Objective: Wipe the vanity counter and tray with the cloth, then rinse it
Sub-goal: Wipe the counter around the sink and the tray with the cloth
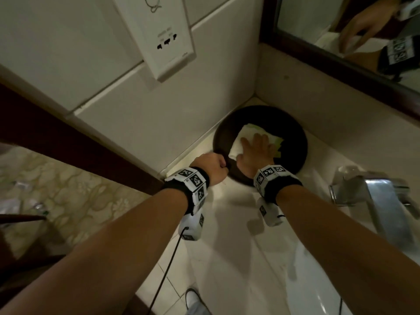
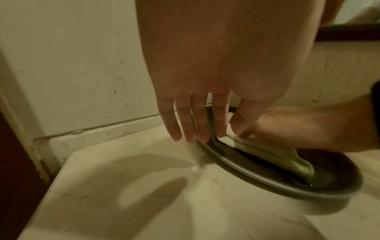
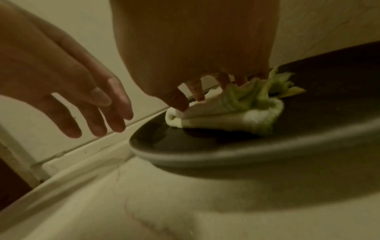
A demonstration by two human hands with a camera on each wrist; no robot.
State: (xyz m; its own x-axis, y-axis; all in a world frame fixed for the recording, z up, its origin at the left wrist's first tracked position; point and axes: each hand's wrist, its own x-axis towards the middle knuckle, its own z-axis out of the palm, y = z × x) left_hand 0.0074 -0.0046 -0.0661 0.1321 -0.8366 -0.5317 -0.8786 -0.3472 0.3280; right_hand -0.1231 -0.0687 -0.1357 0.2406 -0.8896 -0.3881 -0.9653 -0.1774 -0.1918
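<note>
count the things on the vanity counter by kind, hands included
dark round tray: 1
folded white and green cloth: 1
chrome faucet: 1
hands: 2, the left hand at the tray's rim, the right hand pressing the cloth
total: 5

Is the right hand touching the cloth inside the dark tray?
Touching. The head view shows the right hand pressed flat on the cloth, which lies in the tray.
</note>
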